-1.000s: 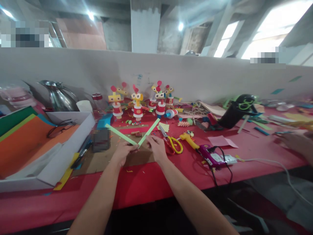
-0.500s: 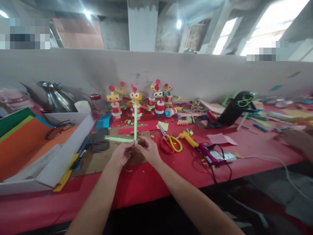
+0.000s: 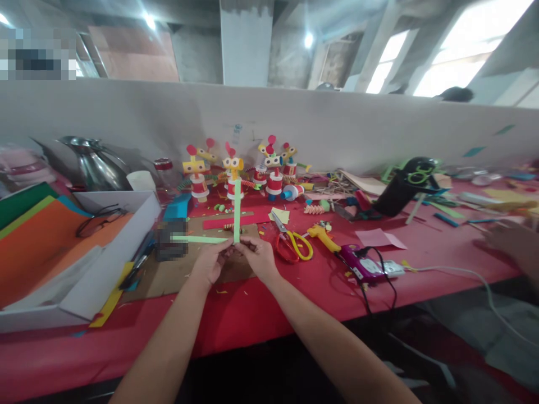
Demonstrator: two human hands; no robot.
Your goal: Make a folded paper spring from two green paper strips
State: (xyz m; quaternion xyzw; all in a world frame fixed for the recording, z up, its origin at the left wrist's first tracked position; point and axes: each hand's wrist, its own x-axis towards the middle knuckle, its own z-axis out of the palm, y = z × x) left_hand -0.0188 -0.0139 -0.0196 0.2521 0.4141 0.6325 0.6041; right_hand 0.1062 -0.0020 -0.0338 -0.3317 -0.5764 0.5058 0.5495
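Between the fingertips of my left hand (image 3: 214, 259) and my right hand (image 3: 257, 257) are light green paper strips (image 3: 237, 210). One length stands upright and another points left; they meet at a corner where both hands pinch. Whether it is one folded strip or two is hidden by my fingers. My hands are held over a brown cardboard sheet (image 3: 168, 280) on the red-covered table. Scissors (image 3: 292, 241) with red and yellow handles lie right of my right hand. Beyond my hands stand several small paper robot figures (image 3: 197, 182) with red and yellow parts.
A white box (image 3: 90, 286) with coloured paper and glasses is at left. A yellow glue gun (image 3: 326, 238) lies near a purple power strip (image 3: 365, 266) with cables. A black cup-like object (image 3: 398, 193) stands farther back. Another person's hand (image 3: 507, 241) is at the right edge.
The upright green length has turned to show its face more broadly and moved slightly right. The sideways length reaches a little farther left. Both hands keep their pinch.
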